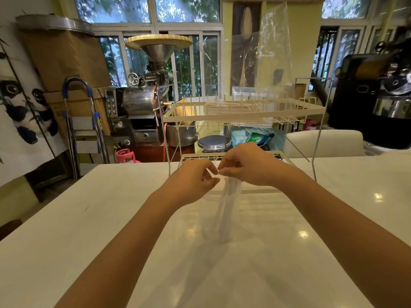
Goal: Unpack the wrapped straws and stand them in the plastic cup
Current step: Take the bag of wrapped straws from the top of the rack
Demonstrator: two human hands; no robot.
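A bundle of white straws in a clear wrapper [226, 210] stands nearly upright on the white table [111, 218], its lower end touching the tabletop. My left hand [195, 178] and my right hand [246, 167] meet at the bundle's top end. Both pinch the wrapper there with thumb and fingers, the fingertips almost touching. The straws look blurred. A faint clear rounded shape [209, 230] around the bundle's base may be the plastic cup; I cannot tell for sure.
A white wire dish rack [244, 114] stands on the table just behind my hands, with a big clear plastic bag [273, 54] on its top tier. Beyond the table are a coffee roaster [144, 101], a stool [213, 143] and cardboard boxes [66, 58].
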